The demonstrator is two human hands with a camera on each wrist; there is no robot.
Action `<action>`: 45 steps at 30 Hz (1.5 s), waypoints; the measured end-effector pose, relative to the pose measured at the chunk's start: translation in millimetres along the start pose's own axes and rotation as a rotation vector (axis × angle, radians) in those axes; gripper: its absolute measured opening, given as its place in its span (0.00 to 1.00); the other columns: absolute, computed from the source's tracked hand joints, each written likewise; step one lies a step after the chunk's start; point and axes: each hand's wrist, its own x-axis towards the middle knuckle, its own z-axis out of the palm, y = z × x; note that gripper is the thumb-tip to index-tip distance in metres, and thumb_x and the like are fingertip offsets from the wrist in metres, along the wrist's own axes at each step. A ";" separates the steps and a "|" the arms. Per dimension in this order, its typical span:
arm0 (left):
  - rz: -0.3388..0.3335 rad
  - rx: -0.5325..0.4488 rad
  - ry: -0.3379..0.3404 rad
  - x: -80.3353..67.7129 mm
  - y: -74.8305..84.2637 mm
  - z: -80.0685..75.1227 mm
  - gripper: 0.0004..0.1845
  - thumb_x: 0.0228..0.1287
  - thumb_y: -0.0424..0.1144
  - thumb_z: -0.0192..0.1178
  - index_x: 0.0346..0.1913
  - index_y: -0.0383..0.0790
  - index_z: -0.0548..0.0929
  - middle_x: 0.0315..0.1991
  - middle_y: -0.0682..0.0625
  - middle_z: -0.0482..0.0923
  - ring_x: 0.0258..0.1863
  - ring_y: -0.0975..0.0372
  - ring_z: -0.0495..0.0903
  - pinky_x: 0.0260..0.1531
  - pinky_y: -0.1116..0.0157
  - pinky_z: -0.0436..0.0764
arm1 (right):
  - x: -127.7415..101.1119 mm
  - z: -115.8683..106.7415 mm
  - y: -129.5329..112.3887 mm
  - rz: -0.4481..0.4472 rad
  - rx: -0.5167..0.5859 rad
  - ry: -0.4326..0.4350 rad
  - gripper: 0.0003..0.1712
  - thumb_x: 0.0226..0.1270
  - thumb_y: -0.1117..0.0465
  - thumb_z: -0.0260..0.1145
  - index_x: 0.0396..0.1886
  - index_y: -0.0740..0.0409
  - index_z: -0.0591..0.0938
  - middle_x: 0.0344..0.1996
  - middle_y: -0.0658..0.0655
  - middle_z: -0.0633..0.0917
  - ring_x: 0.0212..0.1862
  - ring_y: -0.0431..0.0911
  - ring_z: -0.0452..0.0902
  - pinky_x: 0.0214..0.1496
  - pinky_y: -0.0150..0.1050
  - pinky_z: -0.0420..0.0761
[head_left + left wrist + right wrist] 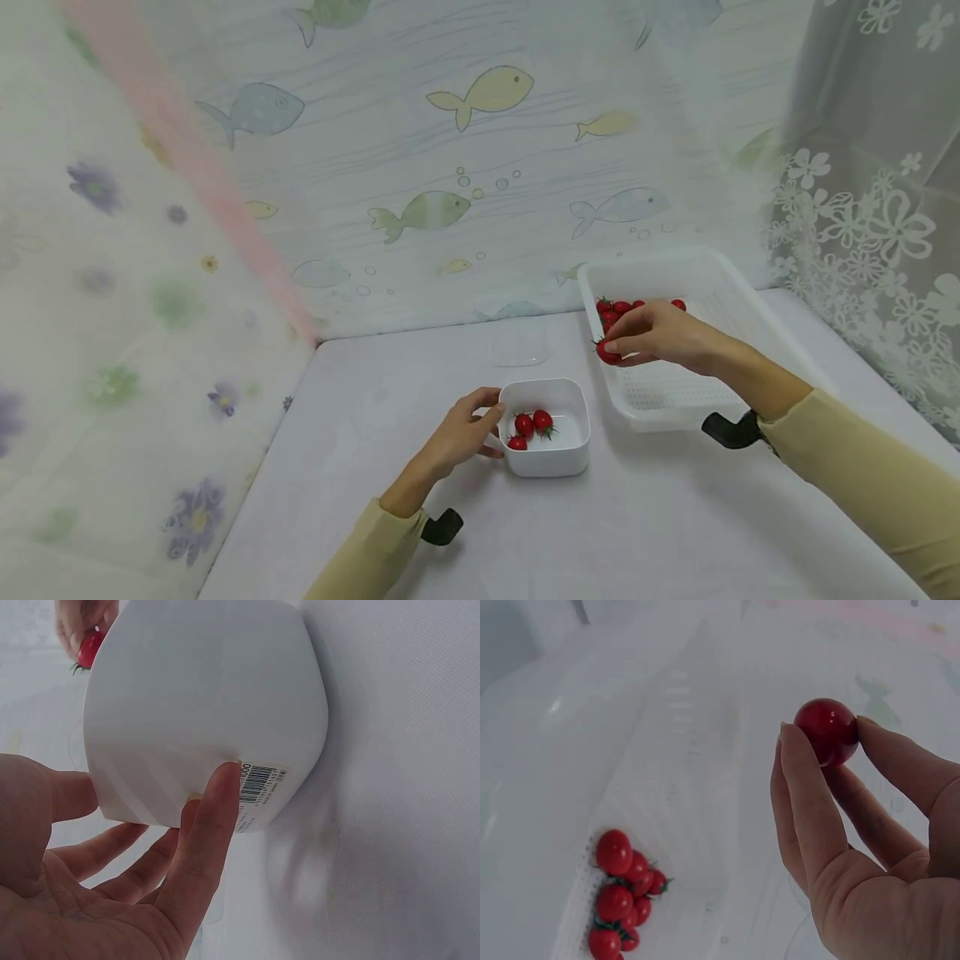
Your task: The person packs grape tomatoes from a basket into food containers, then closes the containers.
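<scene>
The right hand [660,333] pinches one small round red cherry tomato [826,730] between thumb and fingers, just over the near edge of the white plastic strainer tray [660,400], where more little red tomatoes [618,310] lie in a bunch. The left hand [461,433] touches the side of the square white bowl [546,454] with straight fingers. Three tomatoes [531,427] sit in that bowl. It looks like the carrying step. The next move would need a careful swing left over the bowl.

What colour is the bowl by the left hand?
White bowl, with a barcode sticker; clearest in the head view.
</scene>
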 end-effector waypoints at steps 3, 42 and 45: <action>-0.001 0.003 0.002 -0.5 0.6 0.4 0.21 0.81 0.43 0.51 0.70 0.41 0.73 0.66 0.40 0.71 0.46 0.47 0.82 0.35 0.58 0.91 | -0.4 8.3 -3.0 -0.021 0.003 -0.016 0.18 0.70 0.62 0.70 0.54 0.69 0.84 0.50 0.64 0.85 0.50 0.53 0.85 0.58 0.46 0.86; 0.010 -0.033 -0.015 -2.0 -1.0 -0.3 0.21 0.81 0.43 0.52 0.70 0.41 0.73 0.66 0.41 0.71 0.46 0.47 0.83 0.35 0.57 0.91 | 30.5 119.6 10.5 -0.182 -0.354 -0.029 0.04 0.67 0.64 0.71 0.40 0.58 0.89 0.35 0.49 0.87 0.40 0.44 0.79 0.44 0.40 0.85; 0.011 -0.033 -0.011 -2.0 -0.4 -1.3 0.21 0.81 0.43 0.52 0.70 0.41 0.73 0.65 0.41 0.72 0.46 0.47 0.83 0.35 0.57 0.91 | 34.0 123.4 11.1 -0.211 -0.395 -0.029 0.03 0.66 0.65 0.72 0.38 0.59 0.88 0.32 0.48 0.87 0.37 0.43 0.78 0.42 0.37 0.84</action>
